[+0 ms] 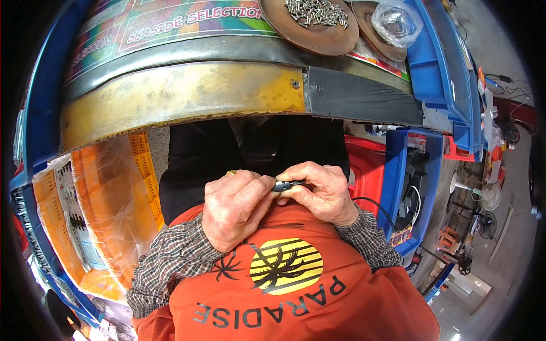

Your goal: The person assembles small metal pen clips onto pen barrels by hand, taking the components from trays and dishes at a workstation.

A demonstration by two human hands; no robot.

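Close to my body, below the table edge, my left hand (234, 207) pinches a small dark cylindrical part (280, 186) with lighter spots on it. From the other side, the fingertips of my right hand (323, 190) are closed on the thin black end of the same part. Both hands touch fingertip to fingertip around it, so much of the part is covered. Its exact kind is too small to make out. A thin black cable (372, 202) runs from beside my right wrist toward the blue bin; whether it joins the part is hidden.
Above my hands is the table's yellow edge (187, 94). On the table stand a brown dish (278, 25) of small metal screws and clear plastic (397, 23) on another dish. Orange crates (111, 210) lie left; a red stool (364, 162) and blue bin (392, 170) stand right.
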